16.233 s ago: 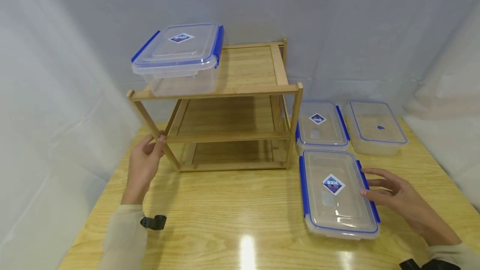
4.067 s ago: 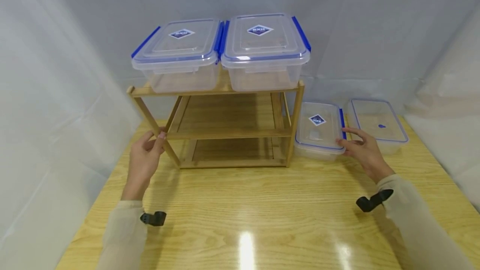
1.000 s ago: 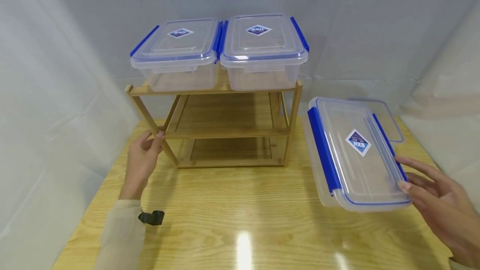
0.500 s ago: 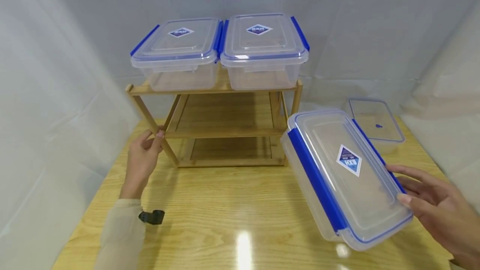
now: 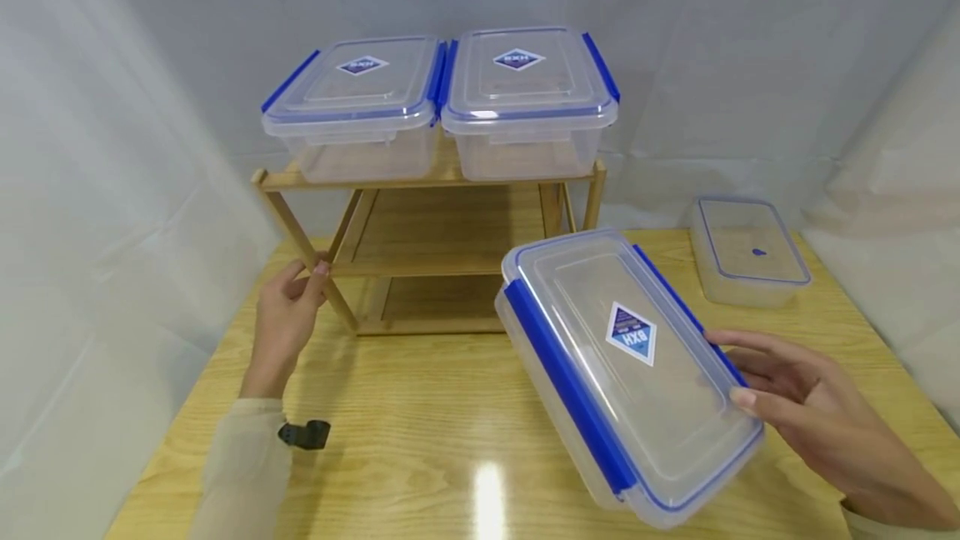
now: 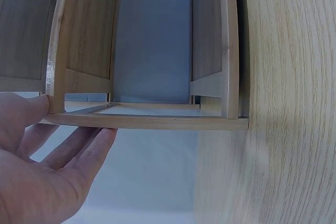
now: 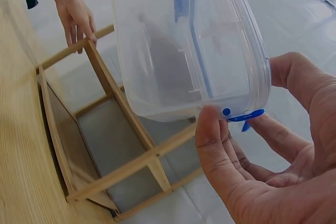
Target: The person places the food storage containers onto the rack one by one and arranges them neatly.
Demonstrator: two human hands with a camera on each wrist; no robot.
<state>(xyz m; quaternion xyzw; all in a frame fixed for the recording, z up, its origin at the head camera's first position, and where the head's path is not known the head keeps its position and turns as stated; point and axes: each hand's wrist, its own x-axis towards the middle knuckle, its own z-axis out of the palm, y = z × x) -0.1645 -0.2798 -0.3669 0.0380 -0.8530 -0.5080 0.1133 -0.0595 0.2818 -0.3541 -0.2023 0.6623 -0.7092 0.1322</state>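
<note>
My left hand [image 5: 285, 327] grips the front left post of a three-tier wooden rack [image 5: 457, 270], at middle-shelf height. In the left wrist view, the thumb and fingers of that left hand [image 6: 47, 169] are on either side of the post. A clear plastic food container [image 5: 652, 407] with a blue-edged lid and BXH label is held up by my right hand [image 5: 817, 415], pinched at its right clip side. It tilts, its near left corner lowest, overlapping the rack's lower right front. The right wrist view shows the container [image 7: 163, 61] between thumb and fingers.
Two similar lidded containers, one left [image 5: 360, 111] and one right [image 5: 528, 111], stand side by side on the rack's top shelf. Another container [image 5: 753, 248] with a small blue lid mark rests at the table's back right. White sheeting [image 5: 712, 65] hangs behind.
A second container now stands on the top shelf. My right hand has lifted another from beside the rack and carried it left, tilting it. My left hand stays on the post.
</note>
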